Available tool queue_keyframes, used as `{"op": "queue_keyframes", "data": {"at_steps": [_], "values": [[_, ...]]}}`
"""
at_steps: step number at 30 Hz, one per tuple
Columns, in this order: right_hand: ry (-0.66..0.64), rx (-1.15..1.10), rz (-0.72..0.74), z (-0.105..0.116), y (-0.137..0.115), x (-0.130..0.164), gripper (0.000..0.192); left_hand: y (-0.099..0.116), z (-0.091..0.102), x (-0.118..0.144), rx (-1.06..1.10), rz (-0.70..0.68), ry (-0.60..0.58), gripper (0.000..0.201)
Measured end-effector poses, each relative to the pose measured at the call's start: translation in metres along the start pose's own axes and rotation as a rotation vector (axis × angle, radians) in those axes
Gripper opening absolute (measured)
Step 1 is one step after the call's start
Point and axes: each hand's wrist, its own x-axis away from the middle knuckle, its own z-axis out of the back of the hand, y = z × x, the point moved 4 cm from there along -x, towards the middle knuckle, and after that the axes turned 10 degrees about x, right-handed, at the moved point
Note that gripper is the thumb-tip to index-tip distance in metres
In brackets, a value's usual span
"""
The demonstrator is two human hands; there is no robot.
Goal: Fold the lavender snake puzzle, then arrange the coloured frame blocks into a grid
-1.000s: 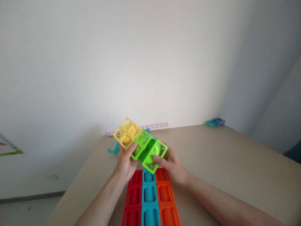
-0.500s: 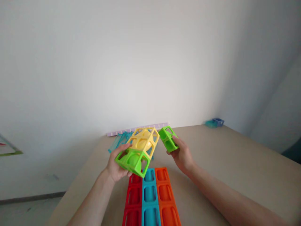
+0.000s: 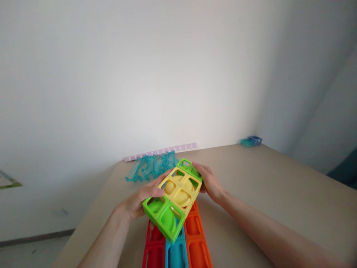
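Observation:
My left hand [image 3: 141,199] grips a block of yellow plastic frames [image 3: 181,185] with a green framed piece [image 3: 166,217] at its near end. The block is tilted, held above the table. At the far end, my right hand [image 3: 209,181] is closed on a second green framed piece [image 3: 189,169], which sits against the yellow part. Below the held block lie three rows of framed pieces: red [image 3: 154,253], blue [image 3: 176,255] and orange [image 3: 197,238], side by side. The held block hides their far ends.
Translucent teal plastic pieces [image 3: 152,166] lie at the back left of the table [image 3: 245,193]. A light purple slotted strip [image 3: 160,152] runs along the wall behind them. At the far right corner are a small blue basket [image 3: 256,140] and a teal piece [image 3: 247,142].
My right hand has brought its green piece left and down against the far end of the yellow block. The left hand has turned the block so its open frames face up towards me.

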Motion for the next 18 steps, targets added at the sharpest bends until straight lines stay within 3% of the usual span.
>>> {"op": "queue_keyframes", "data": {"at_steps": [5, 8, 12, 18], "values": [[-0.098, -0.115, 0.114, -0.007, -0.001, 0.002, 0.042, -0.001, -0.001, 0.001, 0.004, -0.004, 0.006, 0.073], [-0.052, -0.197, 0.126, -0.009, -0.001, 0.005, 0.042, -0.002, -0.004, 0.0, 0.054, -0.06, 0.034, 0.078], [0.014, -0.108, 0.121, -0.01, -0.005, 0.009, 0.046, -0.002, -0.006, -0.005, 0.061, -0.145, 0.046, 0.07], [-0.038, -0.083, 0.147, -0.016, -0.008, 0.009, 0.035, -0.002, -0.005, -0.006, 0.032, -0.185, 0.083, 0.057]]}}
